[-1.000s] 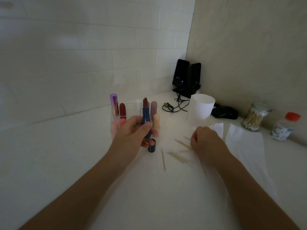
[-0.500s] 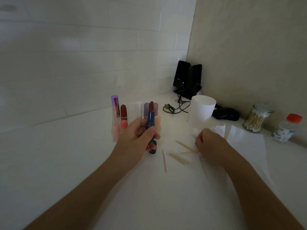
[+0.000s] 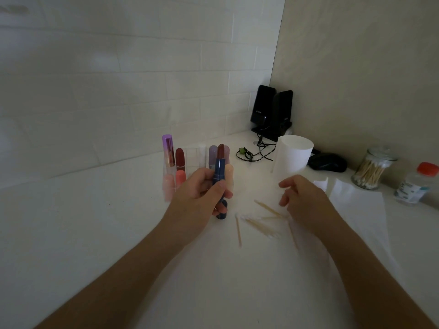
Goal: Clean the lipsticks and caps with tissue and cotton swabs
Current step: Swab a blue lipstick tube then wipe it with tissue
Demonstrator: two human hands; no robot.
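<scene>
Left hand (image 3: 202, 195) grips a navy-blue lipstick tube (image 3: 219, 172) upright, thumb across the barrel. Its brick-red bullet is wound out, with a slanted tip. The matching navy cap (image 3: 222, 212) stands on the white counter (image 3: 95, 233), just under that hand's fingers. Right hand (image 3: 304, 200) is beside it, fingers loosely curled and blurred; can't tell if it holds anything. Wooden-stick cotton swabs (image 3: 259, 225) are scattered between the hands. A white tissue sheet (image 3: 356, 210) lies right of the right hand.
</scene>
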